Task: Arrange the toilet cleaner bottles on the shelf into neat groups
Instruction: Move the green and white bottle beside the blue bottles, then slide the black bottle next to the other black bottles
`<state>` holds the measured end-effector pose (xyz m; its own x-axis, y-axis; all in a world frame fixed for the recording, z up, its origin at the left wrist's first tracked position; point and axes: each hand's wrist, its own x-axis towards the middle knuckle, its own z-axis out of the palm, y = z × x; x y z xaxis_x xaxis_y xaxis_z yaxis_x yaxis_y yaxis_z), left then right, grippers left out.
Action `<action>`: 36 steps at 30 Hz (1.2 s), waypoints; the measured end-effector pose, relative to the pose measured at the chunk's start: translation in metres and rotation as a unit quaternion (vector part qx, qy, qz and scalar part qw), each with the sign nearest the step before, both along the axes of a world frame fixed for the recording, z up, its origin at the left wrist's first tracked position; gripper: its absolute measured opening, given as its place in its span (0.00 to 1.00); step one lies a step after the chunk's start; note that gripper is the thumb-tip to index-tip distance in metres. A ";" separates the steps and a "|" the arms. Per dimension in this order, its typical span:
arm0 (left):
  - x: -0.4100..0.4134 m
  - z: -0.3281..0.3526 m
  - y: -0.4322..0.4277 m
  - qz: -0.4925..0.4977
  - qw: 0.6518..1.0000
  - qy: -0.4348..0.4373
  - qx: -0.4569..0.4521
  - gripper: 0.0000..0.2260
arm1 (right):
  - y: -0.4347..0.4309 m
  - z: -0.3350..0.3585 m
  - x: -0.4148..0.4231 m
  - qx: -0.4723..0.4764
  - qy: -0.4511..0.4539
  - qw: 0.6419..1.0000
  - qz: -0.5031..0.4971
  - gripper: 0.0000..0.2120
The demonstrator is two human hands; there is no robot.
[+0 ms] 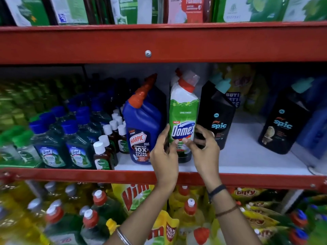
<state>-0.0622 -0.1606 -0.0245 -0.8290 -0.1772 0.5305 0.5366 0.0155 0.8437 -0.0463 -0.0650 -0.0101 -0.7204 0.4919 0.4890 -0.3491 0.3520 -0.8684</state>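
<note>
A green-and-white Domex bottle point(184, 110) with a red cap stands upright on the white middle shelf point(244, 156). My left hand point(164, 152) grips its left side and my right hand point(203, 149) grips its right side, thumbs across the label. A blue Harpic bottle point(143, 128) with an orange-red cap stands right beside it on the left. Just to its right stands a black Spic bottle point(216, 119) with a teal cap, partly behind my right hand. A second black Spic bottle point(283, 121) stands apart at the far right.
Small Lizol bottles point(77, 138) with blue caps and brown Dettol bottles point(106, 152) fill the shelf's left half. The red shelf lip point(88, 175) runs in front. Bare white shelf lies between the two Spic bottles. Vim pouches point(134, 195) and yellow bottles crowd the shelf below.
</note>
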 end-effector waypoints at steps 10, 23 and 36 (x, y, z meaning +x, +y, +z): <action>0.001 -0.009 0.000 0.001 1.000 -0.001 -0.018 0.21 | 0.002 -0.008 -0.001 0.014 -0.009 1.000 0.005 0.22; 0.042 0.003 0.064 -0.030 0.977 0.194 -0.078 0.13 | 0.071 -0.004 0.048 -0.003 0.041 0.998 -0.040 0.14; 0.003 0.026 0.230 -0.319 0.921 -0.105 -0.198 0.23 | 0.228 -0.007 0.048 0.011 -0.023 0.977 -0.214 0.31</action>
